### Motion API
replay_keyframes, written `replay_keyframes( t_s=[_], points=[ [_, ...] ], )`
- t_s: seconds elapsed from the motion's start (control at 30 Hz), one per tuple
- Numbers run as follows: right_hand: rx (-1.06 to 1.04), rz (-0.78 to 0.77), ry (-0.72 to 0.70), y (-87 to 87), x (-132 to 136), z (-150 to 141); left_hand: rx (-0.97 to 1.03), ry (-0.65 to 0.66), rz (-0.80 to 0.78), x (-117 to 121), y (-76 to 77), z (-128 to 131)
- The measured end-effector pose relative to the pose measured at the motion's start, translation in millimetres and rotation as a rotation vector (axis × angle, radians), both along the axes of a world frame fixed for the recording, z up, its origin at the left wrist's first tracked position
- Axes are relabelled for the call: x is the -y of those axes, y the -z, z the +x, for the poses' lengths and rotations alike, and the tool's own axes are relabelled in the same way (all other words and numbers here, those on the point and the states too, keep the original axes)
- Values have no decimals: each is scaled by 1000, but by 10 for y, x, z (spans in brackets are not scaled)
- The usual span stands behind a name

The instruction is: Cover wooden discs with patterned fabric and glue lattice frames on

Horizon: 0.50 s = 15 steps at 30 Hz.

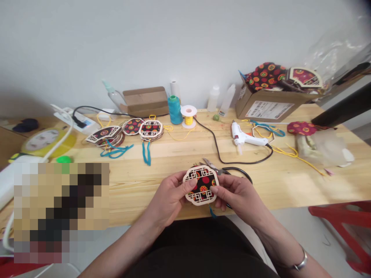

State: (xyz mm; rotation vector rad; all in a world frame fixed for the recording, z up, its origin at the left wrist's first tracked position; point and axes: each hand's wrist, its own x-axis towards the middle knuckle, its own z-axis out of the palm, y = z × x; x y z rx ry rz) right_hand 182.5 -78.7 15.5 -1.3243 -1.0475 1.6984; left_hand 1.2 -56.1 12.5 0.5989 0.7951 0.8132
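Head view: lobed, pale wooden lattice ornament (203, 180) with dark floral fabric, held over the near part of the counter (130, 185)
Left hand (171, 195): closed on the ornament's left edge, thumb across its front
Right hand (236, 193): pinching its right edge
Black-handled metal scissors (221, 170): partly behind right hand
White glue gun (246, 138): farther off, right

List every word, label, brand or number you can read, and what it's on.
No text reads clearly.
Cardboard box: printed white label, too small and blurred.
Tape roll: marks on its core, too blurred.
Held ornament: no lettering visible, just pattern.
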Motion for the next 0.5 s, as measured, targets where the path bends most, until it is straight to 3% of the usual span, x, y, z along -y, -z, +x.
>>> replay_keyframes(
  t_s=[0.5],
  points=[
    [14,53,-99,-16,80,-17,-59,-55,-13,30,-20,26]
  ],
)
